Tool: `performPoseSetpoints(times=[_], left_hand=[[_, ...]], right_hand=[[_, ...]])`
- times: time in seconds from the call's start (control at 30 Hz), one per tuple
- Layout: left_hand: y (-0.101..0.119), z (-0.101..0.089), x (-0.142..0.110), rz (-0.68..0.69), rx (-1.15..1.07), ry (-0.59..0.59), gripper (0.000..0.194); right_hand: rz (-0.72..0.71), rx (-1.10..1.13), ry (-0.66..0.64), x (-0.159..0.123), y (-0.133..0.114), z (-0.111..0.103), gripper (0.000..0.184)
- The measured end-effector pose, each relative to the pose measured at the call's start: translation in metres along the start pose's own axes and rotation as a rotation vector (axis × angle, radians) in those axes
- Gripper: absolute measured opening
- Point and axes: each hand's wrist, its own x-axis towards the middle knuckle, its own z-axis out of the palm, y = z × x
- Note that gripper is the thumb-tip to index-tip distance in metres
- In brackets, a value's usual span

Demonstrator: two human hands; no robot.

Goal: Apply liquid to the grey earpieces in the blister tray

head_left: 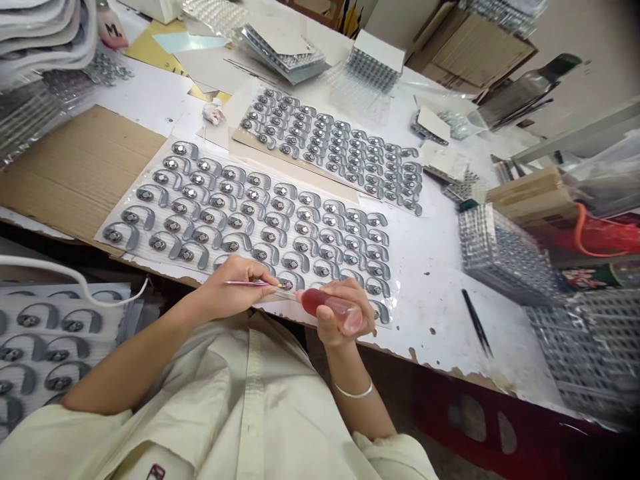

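My left hand is closed in a pinch on a thin pinkish stick with a pale tip. That tip meets, or nearly meets, a grey hook-shaped part in the front row of the near sheet. Fingers of my right hand wrap round a small clear squeeze bottle of red liquid. The bottle is tilted, its thin nozzle pointing left at the same part. Several rows of these hook-shaped parts, each with a round dark-and-silver end, lie on the sheet.
Behind stands a second sheet of similar parts. Cardboard lies left, under stacked foam sheets. Black tweezers and stacked clear trays are right. A white cable hangs lower left, near more parts.
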Motion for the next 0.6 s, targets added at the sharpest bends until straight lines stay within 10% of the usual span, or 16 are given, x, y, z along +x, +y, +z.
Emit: performPoseSetpoints(times=[0.6], left_hand=[[0.0013,-0.0022,0.0008,-0.031,0.016,-0.024,0.016]], right_hand=[[-0.011,-0.025,-0.026,0.0004,-0.0026,0.0027,0.023]])
